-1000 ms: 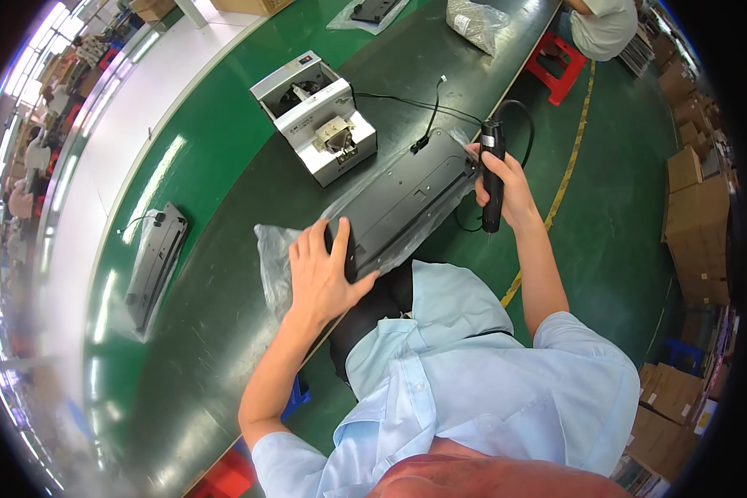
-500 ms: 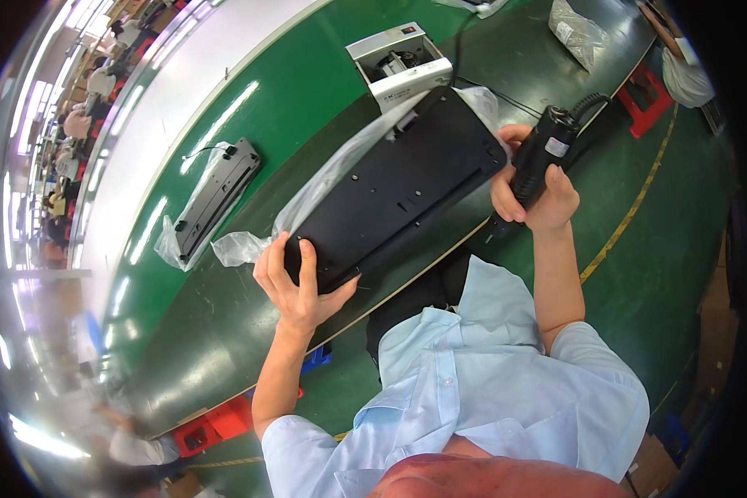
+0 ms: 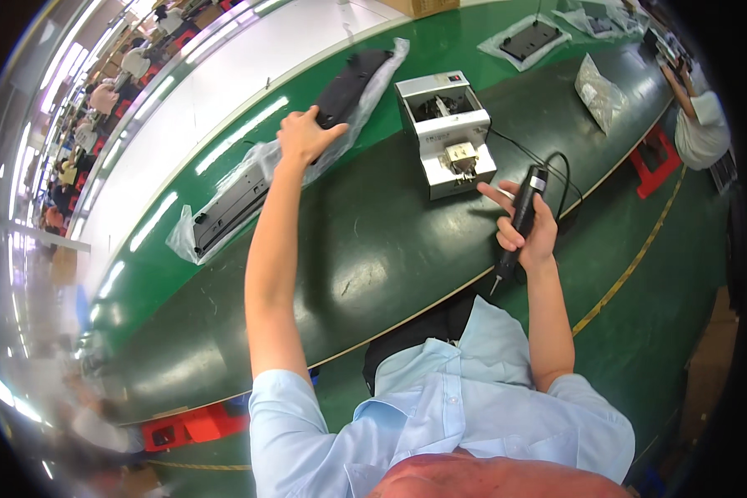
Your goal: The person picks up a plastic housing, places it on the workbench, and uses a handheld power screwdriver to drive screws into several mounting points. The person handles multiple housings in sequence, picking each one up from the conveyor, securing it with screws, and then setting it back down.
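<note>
Left of the silver machine (image 3: 441, 137) on the dark counter (image 3: 390, 249), the person's left hand (image 3: 304, 137) grips the near end of a black panel (image 3: 346, 93) in clear film; a second panel (image 3: 234, 204) lies farther left. Right of and nearer than the machine, the right hand (image 3: 539, 237) holds a black screwdriver (image 3: 524, 212), index finger extended.

Left hand (image 3: 307, 137) covers the near end of the black panel (image 3: 349, 90), cardboard box (image 3: 419, 7) gets cut off up top, and the person (image 3: 100, 427) at lower left's basically a blur.
</note>
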`<state>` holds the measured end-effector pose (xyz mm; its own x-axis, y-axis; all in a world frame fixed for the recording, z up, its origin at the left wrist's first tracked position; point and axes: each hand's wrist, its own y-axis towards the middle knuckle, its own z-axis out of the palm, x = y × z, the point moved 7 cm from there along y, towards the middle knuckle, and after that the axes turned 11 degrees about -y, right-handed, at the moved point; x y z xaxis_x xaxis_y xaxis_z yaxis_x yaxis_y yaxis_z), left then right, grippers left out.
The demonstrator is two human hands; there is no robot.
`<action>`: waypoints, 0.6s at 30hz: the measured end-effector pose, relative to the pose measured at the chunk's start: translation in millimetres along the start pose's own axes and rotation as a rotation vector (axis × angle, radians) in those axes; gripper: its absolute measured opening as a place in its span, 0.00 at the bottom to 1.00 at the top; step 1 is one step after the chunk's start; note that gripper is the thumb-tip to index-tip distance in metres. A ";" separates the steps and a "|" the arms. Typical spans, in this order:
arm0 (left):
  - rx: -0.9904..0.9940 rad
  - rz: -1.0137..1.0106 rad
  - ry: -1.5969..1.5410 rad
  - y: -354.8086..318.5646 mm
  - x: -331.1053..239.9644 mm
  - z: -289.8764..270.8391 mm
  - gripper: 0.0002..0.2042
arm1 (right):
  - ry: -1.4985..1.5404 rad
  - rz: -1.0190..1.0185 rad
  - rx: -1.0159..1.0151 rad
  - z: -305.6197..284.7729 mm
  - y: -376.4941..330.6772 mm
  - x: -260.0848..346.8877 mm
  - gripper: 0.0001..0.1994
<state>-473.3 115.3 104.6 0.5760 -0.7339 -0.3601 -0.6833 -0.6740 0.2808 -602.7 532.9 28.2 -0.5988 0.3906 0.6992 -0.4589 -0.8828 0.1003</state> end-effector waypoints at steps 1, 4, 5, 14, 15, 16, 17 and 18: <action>0.111 -0.034 0.035 11.6 0.1 18.6 0.42 | 0.034 -0.007 -0.002 -3.8 -1.6 0.2 0.31; 0.048 0.104 0.091 13.9 -8.9 60.5 0.32 | 0.007 0.019 0.009 -6.6 0.3 -2.5 0.30; 0.043 0.096 0.095 12.7 -7.9 66.0 0.32 | -0.015 0.032 -0.012 -5.8 2.1 -2.6 0.30; -0.140 0.538 -0.151 -113.8 14.2 -33.2 0.32 | -0.026 0.053 -0.026 -7.6 2.4 1.3 0.31; -0.136 0.475 -0.128 -120.7 40.0 -44.4 0.36 | -0.027 0.067 -0.021 -6.3 3.9 0.1 0.31; -0.085 0.425 -0.047 -123.5 62.8 -52.1 0.38 | -0.033 0.073 -0.033 -6.7 4.7 -1.0 0.30; -0.040 0.371 0.038 -125.6 88.2 -61.5 0.41 | -0.024 0.074 -0.034 -7.2 4.9 -1.4 0.30; 0.080 0.250 0.168 -130.8 128.5 -63.7 0.42 | -0.017 0.081 -0.016 -5.1 7.4 -2.7 0.30</action>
<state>-281.4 103.8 78.3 0.4468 -0.8844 -0.1350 -0.8426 -0.4667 0.2689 -607.8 526.7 23.4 -0.6229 0.3133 0.7168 -0.4197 -0.9071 0.0318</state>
